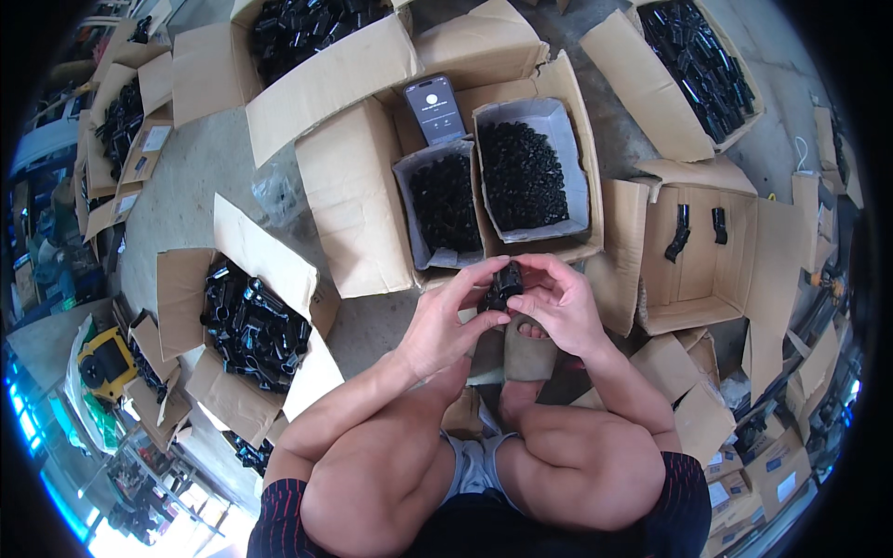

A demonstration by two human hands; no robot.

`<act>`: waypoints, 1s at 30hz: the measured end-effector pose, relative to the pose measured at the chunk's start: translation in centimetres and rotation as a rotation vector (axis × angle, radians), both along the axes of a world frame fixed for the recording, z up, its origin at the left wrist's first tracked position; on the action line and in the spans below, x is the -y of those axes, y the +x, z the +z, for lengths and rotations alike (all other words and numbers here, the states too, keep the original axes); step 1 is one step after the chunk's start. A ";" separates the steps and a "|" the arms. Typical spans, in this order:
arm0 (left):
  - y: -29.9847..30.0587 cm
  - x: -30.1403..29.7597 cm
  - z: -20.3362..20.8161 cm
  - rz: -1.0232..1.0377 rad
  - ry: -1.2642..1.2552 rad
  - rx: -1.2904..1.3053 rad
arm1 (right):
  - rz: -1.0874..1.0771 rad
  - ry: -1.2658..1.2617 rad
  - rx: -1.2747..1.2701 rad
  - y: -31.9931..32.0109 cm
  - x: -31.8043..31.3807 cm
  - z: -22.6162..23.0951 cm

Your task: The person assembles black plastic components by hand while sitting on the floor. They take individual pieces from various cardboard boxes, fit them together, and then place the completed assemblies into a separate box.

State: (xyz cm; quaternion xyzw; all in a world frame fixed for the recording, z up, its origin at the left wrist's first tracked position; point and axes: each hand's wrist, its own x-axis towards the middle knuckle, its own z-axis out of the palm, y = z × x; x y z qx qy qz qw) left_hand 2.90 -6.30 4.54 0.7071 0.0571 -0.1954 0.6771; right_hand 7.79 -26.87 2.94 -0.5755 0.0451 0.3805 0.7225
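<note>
Between my hands, in front of my knees, is a short shiny black tubular part (506,282). My left hand (453,316) closes on it from the left, thumb and fingers around its side. From the other side my right hand (566,309) grips it, thumb pressed low on the part. Just beyond them, an open cardboard box (358,200) bears two smaller lined boxes, holding small black pieces (445,200) and more small black pieces (526,172). To the right, another open box (693,270) has two black tubular parts (680,232) inside.
A lit phone (434,110) leans at the back of the middle box. At left stands a carton of black tubular parts (256,321); more filled cartons stand far left and far right (698,70). A clear plastic bag (277,195) lies on the concrete floor (200,177).
</note>
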 end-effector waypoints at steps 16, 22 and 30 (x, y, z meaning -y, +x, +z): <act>-2.5 -2.8 -1.5 0.120 -0.048 -0.080 | 0.451 -0.105 0.188 3.4 -2.4 -0.3; -3.2 -4.1 -1.6 0.362 -0.266 -0.250 | 0.366 -0.654 1.204 10.5 -7.6 -3.3; -3.8 -5.0 -2.2 0.470 -0.323 -0.281 | 0.872 -1.059 1.398 7.9 -16.6 -10.9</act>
